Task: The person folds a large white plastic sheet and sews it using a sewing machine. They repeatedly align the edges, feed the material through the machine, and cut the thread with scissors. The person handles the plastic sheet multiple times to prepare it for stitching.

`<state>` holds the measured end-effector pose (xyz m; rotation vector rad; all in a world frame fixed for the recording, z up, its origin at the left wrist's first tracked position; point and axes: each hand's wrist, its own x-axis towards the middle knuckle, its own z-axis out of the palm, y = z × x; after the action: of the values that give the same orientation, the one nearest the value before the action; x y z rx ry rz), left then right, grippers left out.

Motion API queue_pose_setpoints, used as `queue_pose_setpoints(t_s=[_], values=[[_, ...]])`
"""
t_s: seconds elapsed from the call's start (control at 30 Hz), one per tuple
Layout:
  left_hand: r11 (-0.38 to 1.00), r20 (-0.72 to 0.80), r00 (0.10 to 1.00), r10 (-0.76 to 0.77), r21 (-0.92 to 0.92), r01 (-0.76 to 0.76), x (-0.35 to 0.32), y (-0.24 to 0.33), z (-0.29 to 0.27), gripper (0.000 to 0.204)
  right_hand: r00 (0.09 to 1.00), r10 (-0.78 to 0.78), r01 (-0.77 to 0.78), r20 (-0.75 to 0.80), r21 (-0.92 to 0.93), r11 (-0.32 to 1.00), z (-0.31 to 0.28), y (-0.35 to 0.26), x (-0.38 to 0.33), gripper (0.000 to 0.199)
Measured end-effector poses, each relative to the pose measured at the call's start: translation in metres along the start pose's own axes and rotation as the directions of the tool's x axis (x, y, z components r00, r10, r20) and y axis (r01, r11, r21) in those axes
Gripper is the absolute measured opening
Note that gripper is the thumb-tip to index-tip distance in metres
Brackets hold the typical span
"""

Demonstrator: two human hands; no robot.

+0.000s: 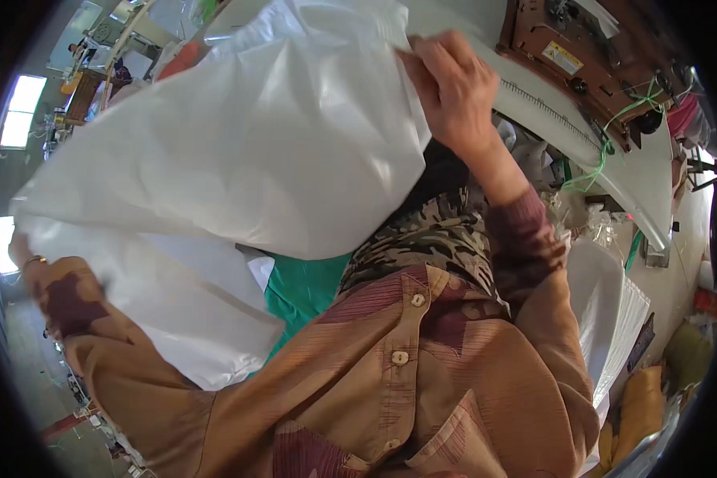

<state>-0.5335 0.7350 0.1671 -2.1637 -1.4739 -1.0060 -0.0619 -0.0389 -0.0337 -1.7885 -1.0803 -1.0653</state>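
Observation:
A large, shiny white plastic bag is spread in front of me, creased at its upper end and reaching to the far left. My right hand is closed on its upper right edge, thumb and fingers pinching it. At the far left, my left hand grips the other end; its fingers are partly hidden and small in the picture. Below it, more white plastic lies over my left side and lap. A piece of green cloth shows between the white plastic and my camouflage-patterned trousers.
A brown machine with a warning label stands on a pale worktable at the upper right. Green string hangs from it. A white pleated stack is beside my right elbow, near yellow-brown bundles. Cluttered items lie upper left.

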Motion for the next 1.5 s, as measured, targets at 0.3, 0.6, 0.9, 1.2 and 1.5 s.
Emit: queue_pose_setpoints(t_s=[0.3,0.6,0.9,1.2,1.5], values=[[0.573,0.321,0.744,0.586,-0.813,-0.101,-0.209,0.318,-0.006,0.039,0.890,-0.215,0.195,0.402,0.092,0.977,-0.059,-0.062,-0.086,0.031],[0.059,0.024,0.292,0.956,-0.992,-0.111,-0.457,0.455,-0.112,0.050,0.885,-0.177,0.113,0.430,0.170,0.979,-0.079,-0.075,-0.118,0.038],[0.130,0.087,0.201,0.976,-0.968,-0.213,-0.500,0.469,-0.110,0.022,0.850,-0.018,-0.152,0.527,0.278,0.948,-0.080,-0.088,-0.119,0.037],[0.167,0.174,0.148,0.974,-0.984,0.057,-0.556,0.443,-0.109,0.011,0.604,0.095,-0.390,0.791,0.189,0.901,-0.083,-0.077,-0.143,0.027],[0.135,0.144,0.125,0.982,-0.987,0.084,-0.551,0.431,-0.116,0.007,0.516,-0.136,0.122,0.846,0.084,0.989,-0.044,-0.049,-0.114,0.026]])
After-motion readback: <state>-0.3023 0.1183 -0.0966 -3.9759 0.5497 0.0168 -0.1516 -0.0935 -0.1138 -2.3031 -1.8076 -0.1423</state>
